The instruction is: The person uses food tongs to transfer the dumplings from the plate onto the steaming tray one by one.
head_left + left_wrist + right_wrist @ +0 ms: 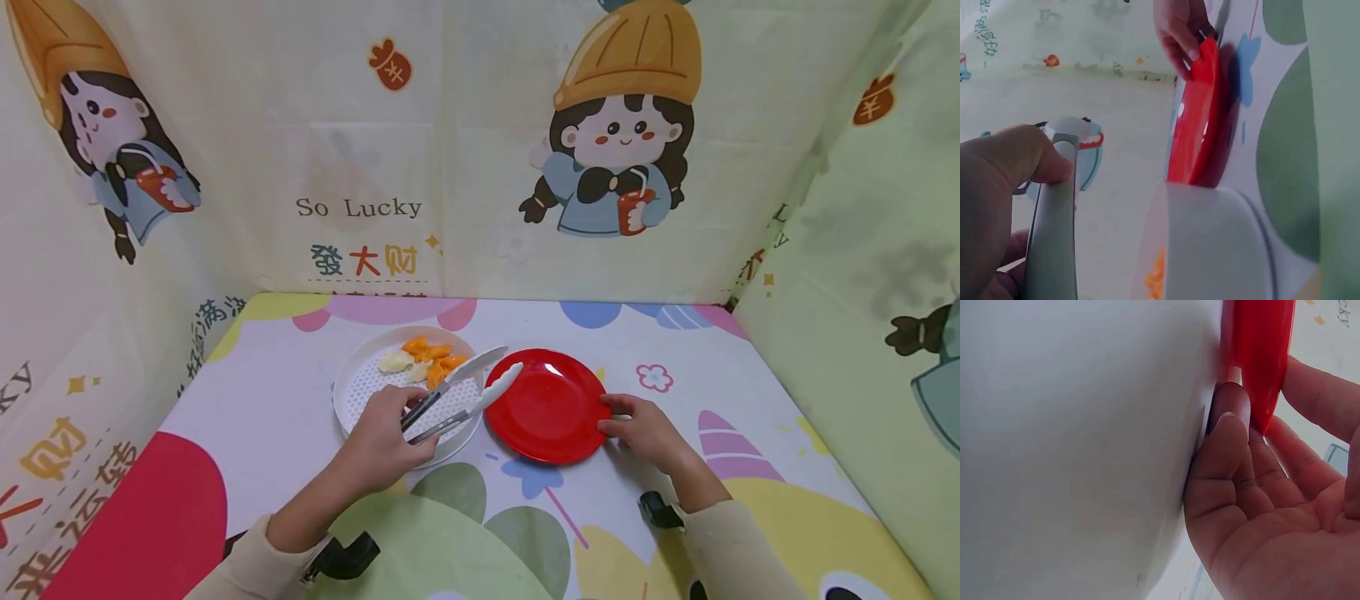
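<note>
My left hand [386, 442] grips a pair of kitchen tongs [476, 364] with pale tips. The tips stand apart with nothing between them, above the gap where the white container and the red plate meet. Below them, the round white container [358, 396] has a perforated bottom and holds several orange dumpling-shaped pieces [442, 367] and a few pale ones [396, 361]. To its right is a glossy red plate [543, 408] with nothing on it. My right hand [1260, 487] pinches the plate's right rim, thumb above and fingers beneath. The left wrist view shows the container's tall wall [1216, 244].
A patterned cloth [600, 492] covers the table. Printed cloth walls [480, 167] enclose it at the back and on both sides. A black wrist camera mount [345, 557] sits at my left sleeve, another [660, 510] at my right.
</note>
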`<state>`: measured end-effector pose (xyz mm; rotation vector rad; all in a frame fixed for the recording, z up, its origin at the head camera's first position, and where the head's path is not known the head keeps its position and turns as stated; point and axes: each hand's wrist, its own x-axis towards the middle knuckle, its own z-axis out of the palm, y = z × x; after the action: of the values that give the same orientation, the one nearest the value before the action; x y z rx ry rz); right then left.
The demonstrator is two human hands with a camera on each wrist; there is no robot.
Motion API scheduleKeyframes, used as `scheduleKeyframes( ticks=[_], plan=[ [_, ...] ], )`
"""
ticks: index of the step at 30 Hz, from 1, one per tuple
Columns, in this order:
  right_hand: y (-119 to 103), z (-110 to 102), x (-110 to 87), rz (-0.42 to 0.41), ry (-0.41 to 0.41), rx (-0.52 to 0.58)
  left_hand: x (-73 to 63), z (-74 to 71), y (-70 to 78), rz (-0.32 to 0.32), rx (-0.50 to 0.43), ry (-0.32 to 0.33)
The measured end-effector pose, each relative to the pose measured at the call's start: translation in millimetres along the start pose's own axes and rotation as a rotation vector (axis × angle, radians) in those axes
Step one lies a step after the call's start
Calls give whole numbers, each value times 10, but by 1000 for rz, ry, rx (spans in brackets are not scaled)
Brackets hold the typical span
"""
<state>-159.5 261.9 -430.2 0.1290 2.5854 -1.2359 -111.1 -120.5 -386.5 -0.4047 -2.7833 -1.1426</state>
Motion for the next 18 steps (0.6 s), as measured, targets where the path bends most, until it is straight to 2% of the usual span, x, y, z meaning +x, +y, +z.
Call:
scheduleKeyframes(
  ticks=[8,14,18],
  plan=[
    [-13,-3,-8,7,-2,10,-34,182,72,67,-73,-14],
    [-13,-3,-12,4,-3,6,-53,320,116,141,-51,-25],
    [-4,3,-8,-3,-2,2,-68,406,153,141,-25,-55]
  ],
)
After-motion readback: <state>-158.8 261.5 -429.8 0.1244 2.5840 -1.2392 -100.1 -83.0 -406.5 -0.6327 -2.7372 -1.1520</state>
